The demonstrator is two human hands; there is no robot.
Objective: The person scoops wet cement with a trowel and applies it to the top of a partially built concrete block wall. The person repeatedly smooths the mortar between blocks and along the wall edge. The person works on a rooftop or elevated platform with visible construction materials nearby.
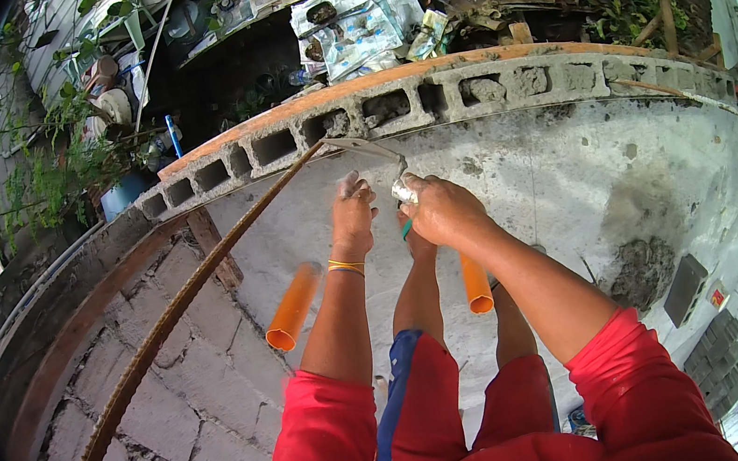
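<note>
My right hand [444, 210] is closed around the pale, mortar-smeared handle of a trowel [364, 148]. The trowel's flat blade points left and lies close against the inner face of a row of hollow concrete blocks [277, 146]. My left hand [354, 212] hovers to the left of the trowel handle, its mortar-dusted fingers loosely bent and apart, with nothing visible in them. A long ribbed steel bar [151, 341] curves up from the lower left, its upper end near the trowel blade. Grey mortar fills some block cells right of centre; several cells at the left are hollow.
Two orange pipes [293, 307] [476, 283] stand beside my arms. A mortar heap [644, 272] and a loose concrete block [685, 290] lie at the right. Beyond the wall's orange board [277, 111] are plants, sacks [360, 34] and corrugated metal sheets. Laid blocks [157, 402] cover the lower left.
</note>
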